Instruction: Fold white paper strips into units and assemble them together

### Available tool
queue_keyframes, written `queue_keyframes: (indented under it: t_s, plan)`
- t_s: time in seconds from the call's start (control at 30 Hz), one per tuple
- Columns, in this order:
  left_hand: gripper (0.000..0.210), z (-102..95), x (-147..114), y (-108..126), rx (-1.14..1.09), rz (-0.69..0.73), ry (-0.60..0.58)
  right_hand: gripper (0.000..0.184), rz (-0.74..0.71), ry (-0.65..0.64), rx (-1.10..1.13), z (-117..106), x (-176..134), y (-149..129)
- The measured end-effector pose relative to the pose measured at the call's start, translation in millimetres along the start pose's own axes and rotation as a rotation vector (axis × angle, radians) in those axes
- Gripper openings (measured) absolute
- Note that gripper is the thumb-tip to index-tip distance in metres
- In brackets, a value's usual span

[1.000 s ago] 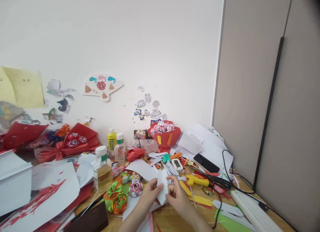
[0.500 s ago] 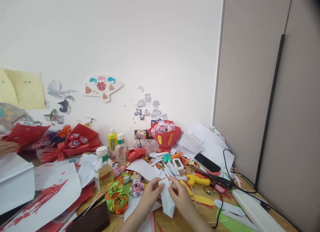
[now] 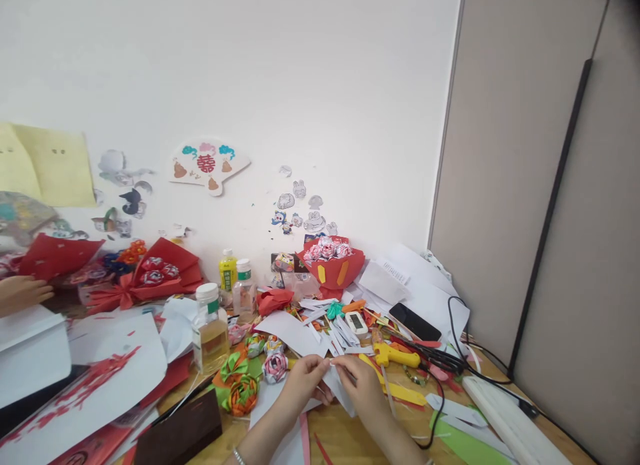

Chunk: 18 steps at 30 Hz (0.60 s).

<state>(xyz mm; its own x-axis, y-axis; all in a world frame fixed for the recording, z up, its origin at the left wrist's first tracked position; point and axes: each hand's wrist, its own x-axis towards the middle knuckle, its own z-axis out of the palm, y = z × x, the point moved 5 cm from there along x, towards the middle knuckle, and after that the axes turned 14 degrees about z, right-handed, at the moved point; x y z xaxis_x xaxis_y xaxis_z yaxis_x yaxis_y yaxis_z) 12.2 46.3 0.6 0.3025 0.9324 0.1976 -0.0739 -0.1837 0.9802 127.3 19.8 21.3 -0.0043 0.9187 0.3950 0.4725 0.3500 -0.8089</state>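
Observation:
A folded piece of white paper is pinched between my two hands above the front of the table. My left hand grips its upper left side, thumb near the top edge, the other fingers curled beneath. My right hand pinches the top edge from the right, with its fingertips close to the left thumb. The paper's lower end slants down toward the right wrist and is partly covered by the right hand. Just left of my left hand lie a pink-and-white paper rose and an orange-green paper rose.
A yellow glue gun, a phone and black cables lie to the right. Bottles stand at the left. A red bouquet stands by the wall. Another person's hand is at the far left.
My fingertips have come together at the paper's top edge. The paper has tilted and more of it is hidden behind my right hand. The view has shifted slightly.

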Motion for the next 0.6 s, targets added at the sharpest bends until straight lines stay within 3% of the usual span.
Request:
queue_keyframes:
  t_s: [0.23,0.6]
  plan:
    - [0.044,1.6,1.5,1.6,0.033,0.071,-0.004,0.027,0.052,0.013,0.064,0.1,2.6,5.8]
    - [0.036,2.2,0.2,3.2,0.092,0.094,-0.006,0.014,0.173,-0.003,0.104,3.8,7.8,20.3]
